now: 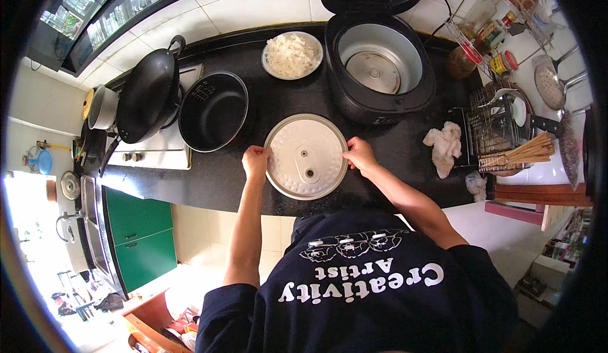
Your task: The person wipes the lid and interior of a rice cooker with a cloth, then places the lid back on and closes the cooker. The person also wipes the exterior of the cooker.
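Between my two hands is a round metal inner lid [289,163] of a rice cooker, with small holes near its middle and a dimpled rim. My left hand [256,162] pinches its left edge; my right hand [360,155] grips the right edge. Beyond it, to the right, the black rice cooker [335,91] stands with its cover raised and its heating plate showing. A dark inner pot [213,115] with a pale rim is to the left of the lid. Behind the lid, a plate [271,74] carries a heap of cooked rice [293,54].
A black wok [147,98] sits on the gas stove [156,158], beside a small saucepan [103,108]. On the right are a crumpled cloth [444,148], a wire rack [489,125] with chopsticks [522,152], and several bottles and jars. The black counter's [213,186] front edge runs before my body.
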The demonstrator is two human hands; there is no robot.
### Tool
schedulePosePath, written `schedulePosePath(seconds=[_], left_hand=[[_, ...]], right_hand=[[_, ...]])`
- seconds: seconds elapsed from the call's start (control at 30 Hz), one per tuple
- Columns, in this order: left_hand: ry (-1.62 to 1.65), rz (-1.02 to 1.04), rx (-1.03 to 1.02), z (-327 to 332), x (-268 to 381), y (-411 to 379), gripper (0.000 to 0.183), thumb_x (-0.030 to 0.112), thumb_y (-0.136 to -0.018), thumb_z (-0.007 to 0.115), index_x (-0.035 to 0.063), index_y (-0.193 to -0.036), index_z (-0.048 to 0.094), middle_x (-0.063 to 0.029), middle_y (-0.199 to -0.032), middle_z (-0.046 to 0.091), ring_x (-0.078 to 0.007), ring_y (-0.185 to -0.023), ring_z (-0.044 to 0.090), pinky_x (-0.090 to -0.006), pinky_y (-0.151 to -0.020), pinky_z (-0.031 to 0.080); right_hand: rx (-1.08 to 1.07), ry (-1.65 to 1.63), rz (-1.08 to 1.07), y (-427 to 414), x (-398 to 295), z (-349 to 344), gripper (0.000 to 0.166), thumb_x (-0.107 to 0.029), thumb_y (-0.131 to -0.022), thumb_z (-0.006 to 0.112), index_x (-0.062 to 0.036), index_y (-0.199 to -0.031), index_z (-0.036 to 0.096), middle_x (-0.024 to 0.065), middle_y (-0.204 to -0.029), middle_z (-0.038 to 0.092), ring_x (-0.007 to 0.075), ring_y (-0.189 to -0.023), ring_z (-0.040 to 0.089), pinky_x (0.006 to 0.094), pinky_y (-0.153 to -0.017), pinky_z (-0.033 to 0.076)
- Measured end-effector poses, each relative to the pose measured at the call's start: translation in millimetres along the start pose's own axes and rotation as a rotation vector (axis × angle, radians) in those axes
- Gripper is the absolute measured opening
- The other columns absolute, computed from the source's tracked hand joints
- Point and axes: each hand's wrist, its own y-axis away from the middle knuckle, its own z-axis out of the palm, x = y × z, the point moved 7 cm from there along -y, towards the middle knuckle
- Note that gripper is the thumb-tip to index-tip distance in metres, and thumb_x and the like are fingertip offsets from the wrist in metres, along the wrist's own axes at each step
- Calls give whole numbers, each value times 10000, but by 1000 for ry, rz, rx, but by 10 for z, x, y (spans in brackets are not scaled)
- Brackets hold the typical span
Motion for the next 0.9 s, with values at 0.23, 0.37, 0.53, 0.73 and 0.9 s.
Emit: schedulePosePath(seconds=[0.23, 0.37, 0.53, 0.73, 0.9], left_hand=[[513, 71, -270, -294, 537, 332, 129, 107, -853, 633, 4, -893, 568, -3, -769, 586, -67, -689, 510, -204, -637, 411], [718, 22, -410, -240, 1005, 478, 202, 201, -890, 613, 4, -890, 573, -13, -823, 607, -57, -724, 524, -218, -666, 437], [1007, 61, -300, -62, 1558, 541, 246, 266, -921, 558, 20, -933, 557, -39, -885, 617, -103, -787, 564, -266, -725, 466], [1263, 30, -281, 416, 1896, 744, 324, 293, -945, 498, 0, -1082, 503, -90, -1048, 593, -187, -961, 572, -345, -858, 467], [1336, -18, -433, 813, 1961, 1014, 333, 315, -943, 492, 37, -1124, 520, -62, -1125, 586, -175, -1055, 536, -350, -929, 424]], right_hand=[[-125, -224, -158, 645, -672, -229, 144, -24, -752, 580, 11, -890, 560, 34, -673, 551, 84, -481, 506, 234, -375, 401], [-58, -322, -358, 774, -1241, -614, 121, -36, -809, 587, 6, -920, 563, 18, -685, 549, 69, -495, 498, 219, -399, 402], [-95, -821, -561, 761, -1487, -1058, 624, -329, -862, 620, 13, -1301, 337, 123, -1083, 553, 187, -952, 561, 332, -819, 456], [-269, -939, -443, 979, -1461, -839, 785, -368, -772, 709, -18, -1346, 304, 97, -1256, 479, 208, -1164, 456, 386, -990, 355], [-72, -1117, -473, 933, -1574, -1051, 413, -46, -826, 631, -3, -1201, 462, 96, -1112, 595, 191, -1028, 574, 323, -896, 470]])
